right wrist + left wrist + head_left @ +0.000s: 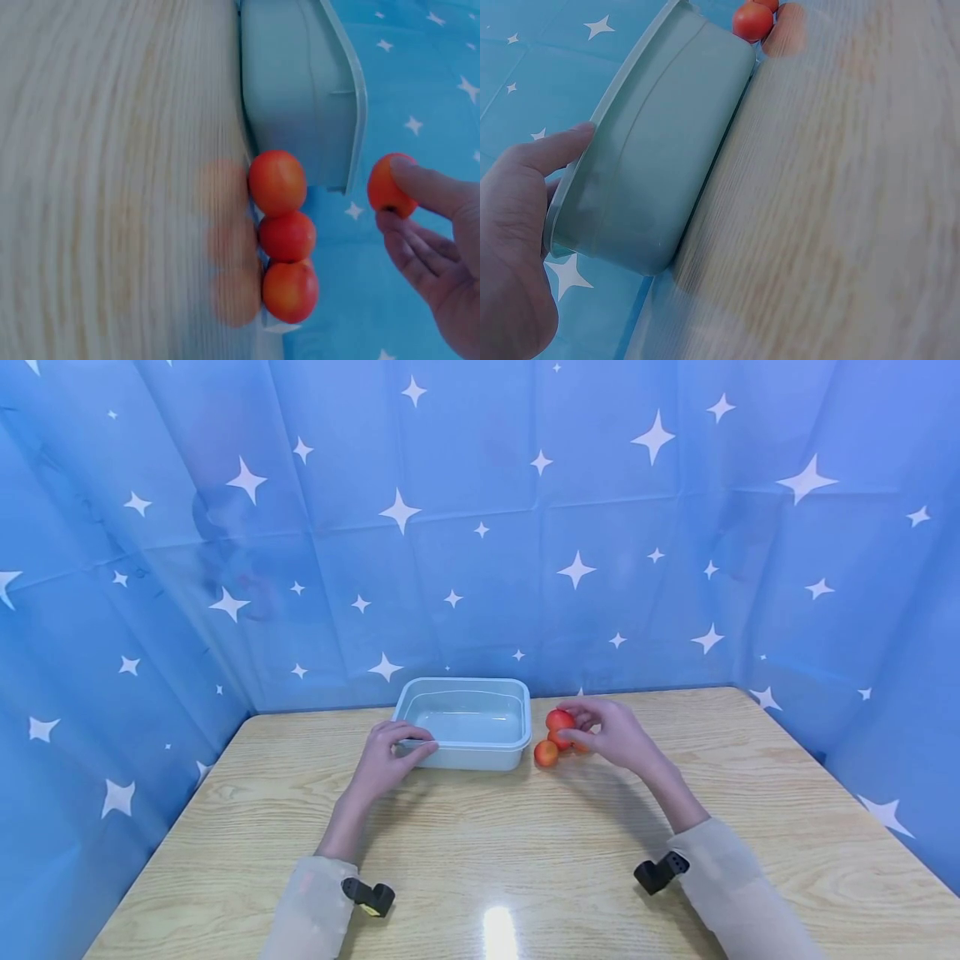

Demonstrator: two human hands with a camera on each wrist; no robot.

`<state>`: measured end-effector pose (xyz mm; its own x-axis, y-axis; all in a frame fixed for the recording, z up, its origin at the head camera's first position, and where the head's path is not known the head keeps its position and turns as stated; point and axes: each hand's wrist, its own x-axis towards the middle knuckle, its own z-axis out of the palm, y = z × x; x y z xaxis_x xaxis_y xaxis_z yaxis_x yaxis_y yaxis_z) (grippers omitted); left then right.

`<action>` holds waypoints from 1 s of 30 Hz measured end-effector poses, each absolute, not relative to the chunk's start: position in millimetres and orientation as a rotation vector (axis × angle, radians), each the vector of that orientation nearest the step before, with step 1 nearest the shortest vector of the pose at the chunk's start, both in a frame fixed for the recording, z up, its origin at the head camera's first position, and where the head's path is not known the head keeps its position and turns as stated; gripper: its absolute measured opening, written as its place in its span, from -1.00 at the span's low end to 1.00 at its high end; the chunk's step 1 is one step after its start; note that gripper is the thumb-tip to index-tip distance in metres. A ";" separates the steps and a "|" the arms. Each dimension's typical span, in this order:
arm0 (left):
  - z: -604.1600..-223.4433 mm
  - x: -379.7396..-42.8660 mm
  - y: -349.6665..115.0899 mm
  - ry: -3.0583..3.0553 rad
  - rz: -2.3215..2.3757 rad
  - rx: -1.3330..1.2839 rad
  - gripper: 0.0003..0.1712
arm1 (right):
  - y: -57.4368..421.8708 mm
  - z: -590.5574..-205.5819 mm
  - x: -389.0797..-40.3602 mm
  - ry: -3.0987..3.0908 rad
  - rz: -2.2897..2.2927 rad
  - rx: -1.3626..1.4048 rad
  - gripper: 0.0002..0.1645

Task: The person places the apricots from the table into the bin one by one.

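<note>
My left hand (384,758) grips the near left rim of a pale blue-green plastic tub (480,758), thumb outside and fingers over the edge. The tub stands upright on the table, its visible inside bare. Just right of it, my right hand (617,735) pinches a small round red-orange fruit (390,186) between thumb and fingertips, raised off the table. A dark spot marks the fruit's lower end. Below it, several similar fruits sit close together; the right wrist view has one nearest the tub (277,183), a redder middle one (287,236) and another beyond (290,292).
The wood-grain table (465,852) reaches back to a blue curtain (480,568) with white stars, which also hangs along both sides. A small black camera sits on each wrist, over pale sleeves (307,910). Light glares off the table's near middle.
</note>
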<state>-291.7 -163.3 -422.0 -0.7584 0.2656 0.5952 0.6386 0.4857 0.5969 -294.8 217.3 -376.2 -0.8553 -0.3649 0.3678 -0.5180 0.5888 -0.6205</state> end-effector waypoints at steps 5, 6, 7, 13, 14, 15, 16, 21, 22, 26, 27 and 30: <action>-421.9 -291.5 -163.8 -2.321 -1.188 -0.741 -0.89 | 212.7 -372.3 -293.0 -2.625 1.136 0.696 -0.48; -422.0 -291.5 -163.9 -2.324 -1.189 -0.739 -0.89 | 212.1 -371.7 -292.6 -2.626 1.138 0.690 -0.48; -421.9 -291.6 -163.9 -2.326 -1.190 -0.737 -0.89 | 211.4 -371.2 -292.4 -2.625 1.139 0.687 -0.48; -422.0 -291.6 -164.1 -2.325 -1.190 -0.731 -0.88 | 206.6 -368.6 -291.4 -2.619 1.129 0.679 -0.47; -422.1 -291.7 -164.1 -2.322 -1.189 -0.733 -0.89 | 205.5 -368.2 -291.3 -2.616 1.128 0.679 -0.48; -422.2 -291.9 -164.0 -2.320 -1.187 -0.735 -0.89 | 204.4 -367.7 -291.2 -2.614 1.129 0.678 -0.48; -422.3 -292.0 -164.0 -2.317 -1.186 -0.738 -0.89 | 203.2 -367.2 -291.1 -2.610 1.133 0.678 -0.48; -422.9 -292.3 -164.0 -2.311 -1.187 -0.746 -0.90 | 198.1 -366.3 -291.5 -2.597 1.129 0.682 -0.49; -423.0 -292.3 -164.0 -2.312 -1.188 -0.744 -0.90 | 197.2 -366.3 -291.8 -2.595 1.126 0.683 -0.49; -423.0 -291.9 -164.1 -2.322 -1.188 -0.734 -0.89 | 194.6 -366.2 -292.5 -2.592 1.130 0.688 -0.48; -422.9 -291.7 -164.1 -2.323 -1.186 -0.732 -0.89 | 194.2 -366.3 -292.8 -2.590 1.130 0.690 -0.48; -422.7 -291.4 -164.0 -2.325 -1.187 -0.731 -0.89 | 192.6 -365.5 -292.8 -2.589 1.136 0.691 -0.48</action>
